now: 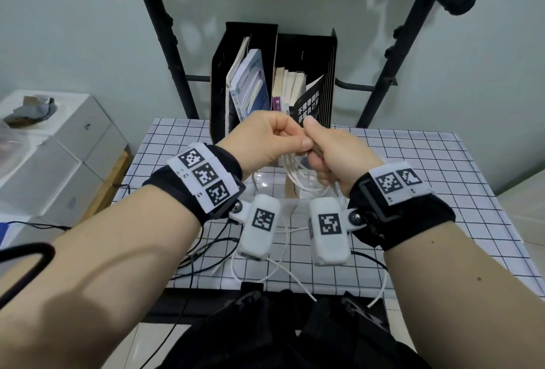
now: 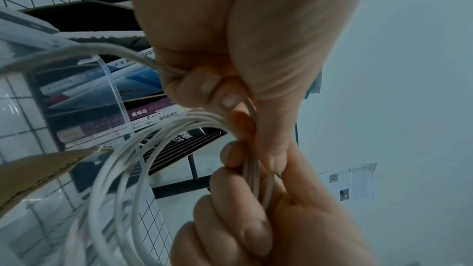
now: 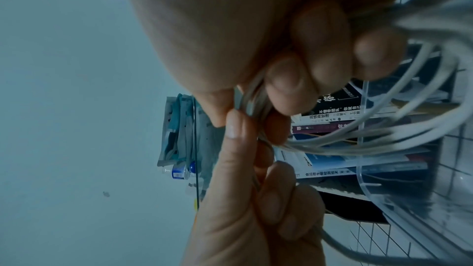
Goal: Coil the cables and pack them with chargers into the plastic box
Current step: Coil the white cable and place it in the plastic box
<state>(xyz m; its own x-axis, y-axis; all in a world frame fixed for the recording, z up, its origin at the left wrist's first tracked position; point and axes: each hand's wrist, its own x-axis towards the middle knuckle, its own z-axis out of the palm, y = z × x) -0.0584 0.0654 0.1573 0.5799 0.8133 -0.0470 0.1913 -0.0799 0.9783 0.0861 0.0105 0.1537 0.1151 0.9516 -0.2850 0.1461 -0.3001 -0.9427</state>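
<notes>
Above the grid-patterned surface [image 1: 413,168], the left hand [image 1: 265,138] and right hand [image 1: 339,153] both pinch a coiled white cable [image 1: 298,175], loops hanging over the clear plastic box [image 1: 265,183]. Behind, a black file holder [image 1: 321,53] holds books [image 1: 250,82].

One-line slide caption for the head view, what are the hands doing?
Both hands, left hand and right hand, grip a coiled white cable above the clear plastic box on the checked table.
</notes>
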